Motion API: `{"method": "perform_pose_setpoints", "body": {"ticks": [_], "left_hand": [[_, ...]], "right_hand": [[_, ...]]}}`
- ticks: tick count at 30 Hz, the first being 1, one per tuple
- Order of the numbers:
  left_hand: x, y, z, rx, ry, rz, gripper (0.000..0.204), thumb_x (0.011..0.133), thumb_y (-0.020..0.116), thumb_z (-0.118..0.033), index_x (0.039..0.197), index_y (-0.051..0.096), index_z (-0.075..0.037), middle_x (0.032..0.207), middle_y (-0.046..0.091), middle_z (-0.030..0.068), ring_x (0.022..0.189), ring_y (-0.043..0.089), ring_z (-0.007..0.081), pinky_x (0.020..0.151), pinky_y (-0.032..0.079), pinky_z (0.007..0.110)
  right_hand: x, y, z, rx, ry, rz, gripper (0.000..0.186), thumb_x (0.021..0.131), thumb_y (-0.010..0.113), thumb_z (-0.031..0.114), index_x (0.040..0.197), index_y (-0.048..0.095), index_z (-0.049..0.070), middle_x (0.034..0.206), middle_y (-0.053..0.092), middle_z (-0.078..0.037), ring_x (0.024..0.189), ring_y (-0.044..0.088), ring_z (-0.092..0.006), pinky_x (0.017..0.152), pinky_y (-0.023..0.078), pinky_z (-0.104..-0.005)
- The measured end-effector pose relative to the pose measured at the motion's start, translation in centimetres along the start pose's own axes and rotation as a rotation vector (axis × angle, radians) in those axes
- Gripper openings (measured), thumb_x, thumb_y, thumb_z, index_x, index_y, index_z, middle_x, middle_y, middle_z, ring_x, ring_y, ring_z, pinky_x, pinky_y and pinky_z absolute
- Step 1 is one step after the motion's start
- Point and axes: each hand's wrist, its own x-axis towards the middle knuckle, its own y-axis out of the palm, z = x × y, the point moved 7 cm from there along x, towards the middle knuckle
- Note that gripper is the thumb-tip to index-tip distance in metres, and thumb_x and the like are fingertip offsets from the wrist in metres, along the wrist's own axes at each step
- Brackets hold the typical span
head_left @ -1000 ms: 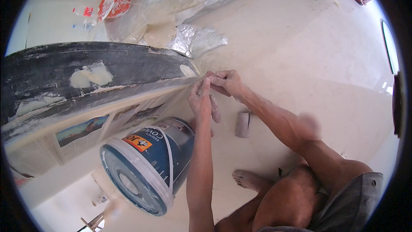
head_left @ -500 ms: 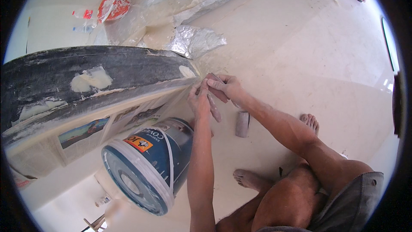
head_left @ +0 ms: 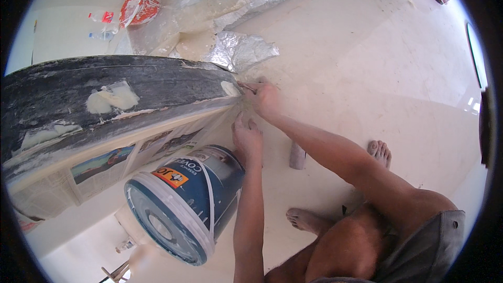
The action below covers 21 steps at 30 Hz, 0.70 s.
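Note:
My right hand is closed on a folded reddish-brown piece of sandpaper. It is held at the right end of a dark, worn ledge, beside a pale filler patch. Just below that end is my left hand, dusty, its fingers loosely bent and apart, with nothing visible in them. Whether its fingertips touch the corner I cannot tell. On the floor, a grey-brown roll is partly covered by my right forearm.
A blue paint bucket with a white rim lies tilted beside my left forearm. Newspaper covers the ledge's side. Beyond the ledge are crumpled silvery sheeting, a red-and-white tub and plastic bottles. My bare feet rest on the pale floor.
My hands have separated. The right has moved up and left with the sandpaper to the ledge's end; the left has let go of it and dropped slightly lower.

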Motion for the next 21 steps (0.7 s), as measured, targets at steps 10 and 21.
{"method": "perform_pose_setpoints", "body": {"ticks": [10,21], "left_hand": [[-3.5,3.2,2.0,0.263,-0.152,0.743,0.026,0.083,0.063,-0.019,0.099,0.066,0.001,0.089,0.068,0.0239,0.082,0.068,0.0388,0.074,0.054,0.047],[-3.4,2.6,2.2,0.226,-0.038,0.63,0.032,0.083,0.061,-0.014,0.112,0.063,-0.001,0.093,0.068,0.0246,0.083,0.067,0.0395,0.076,0.054,0.048]], "right_hand": [[-1.6,2.1,1.6,0.029,-0.175,0.081,0.031,0.091,0.056,0.019,0.12,0.066,0.019,0.107,0.055,-0.022,0.095,0.061,-0.0389,0.084,0.048,-0.0448],[-1.3,1.7,3.1,0.07,-0.149,0.129,0.035,0.09,0.054,0.016,0.123,0.065,0.022,0.105,0.055,-0.023,0.097,0.059,-0.0388,0.086,0.048,-0.044]]}}
